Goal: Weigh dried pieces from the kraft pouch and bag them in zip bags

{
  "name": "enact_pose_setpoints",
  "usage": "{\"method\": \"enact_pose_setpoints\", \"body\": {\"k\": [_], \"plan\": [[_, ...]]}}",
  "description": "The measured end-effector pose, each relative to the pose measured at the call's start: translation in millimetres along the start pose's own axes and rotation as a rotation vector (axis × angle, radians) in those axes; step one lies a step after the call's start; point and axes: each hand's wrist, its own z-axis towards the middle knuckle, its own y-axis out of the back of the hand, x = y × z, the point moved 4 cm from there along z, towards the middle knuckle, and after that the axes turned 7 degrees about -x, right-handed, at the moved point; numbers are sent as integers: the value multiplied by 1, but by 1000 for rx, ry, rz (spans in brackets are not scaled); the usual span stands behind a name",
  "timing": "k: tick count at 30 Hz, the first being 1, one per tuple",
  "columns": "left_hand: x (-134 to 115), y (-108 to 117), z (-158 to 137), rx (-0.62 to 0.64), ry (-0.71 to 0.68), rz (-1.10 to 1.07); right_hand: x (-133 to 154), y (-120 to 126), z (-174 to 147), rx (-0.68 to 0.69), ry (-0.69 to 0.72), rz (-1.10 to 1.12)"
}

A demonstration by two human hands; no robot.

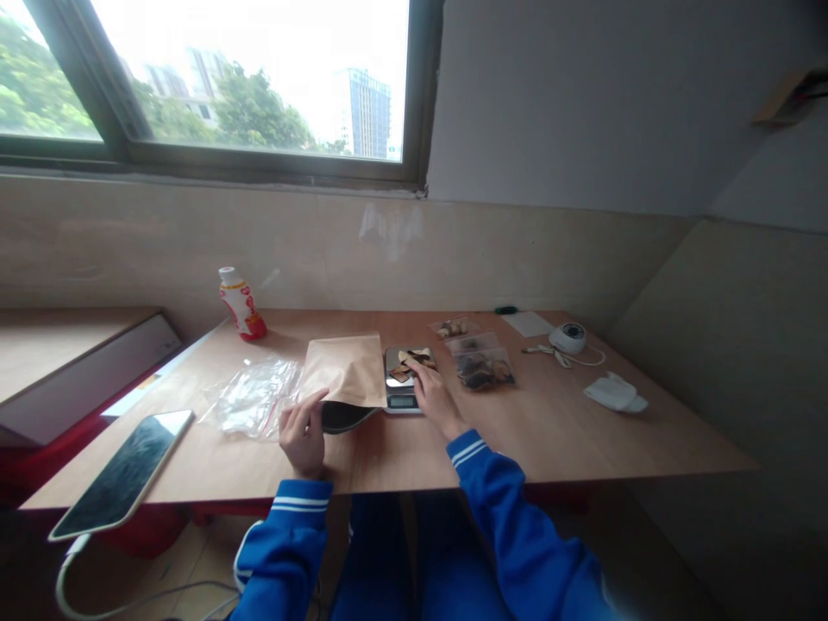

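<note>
My left hand (304,434) is closed on the near edge of a brown paper bag (346,366), whose mouth gapes toward me and shows a dark inside. Right of the bag sits a small digital scale (402,404) with a steel plate. Several dried brown-and-cream slices (414,359), like dried mushroom, lie on that plate. The fingers of my right hand (432,395) are on the slices, bent together at the tips; whether they pinch one is hard to make out. Beside the scale, clear zip bags (482,364) hold dark dried pieces.
Clear plastic bags (255,398) lie left of the paper bag, near a phone (126,470) on a cable. A red-and-white bottle (242,304) stands behind. To the right are a white dome camera (567,337) with its cable, a white paper sheet (527,323) and a crumpled white wrapper (614,393).
</note>
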Motion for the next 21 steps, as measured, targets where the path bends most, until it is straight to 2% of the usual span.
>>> {"method": "enact_pose_setpoints", "body": {"k": [4, 7, 9, 13, 17, 19, 21], "plan": [[0, 0, -1, 14, 14, 1, 49, 10, -15, -41, 183, 16], [-1, 0, -1, 10, 12, 4, 92, -1, -31, 54, 412, 115], [-2, -1, -1, 14, -8, -5, 112, -18, -37, 146, 469, 133], [-4, -2, 0, 39, -36, -38, 129, -55, -33, 314, 333, -60], [-2, -2, -1, 39, -34, -48, 126, -82, -23, 508, 122, -310], [-2, -2, -2, 40, -43, -45, 123, -95, -15, 544, 47, -309], [-1, -1, -2, 30, -53, -40, 121, -110, -4, 534, 55, -220]]}}
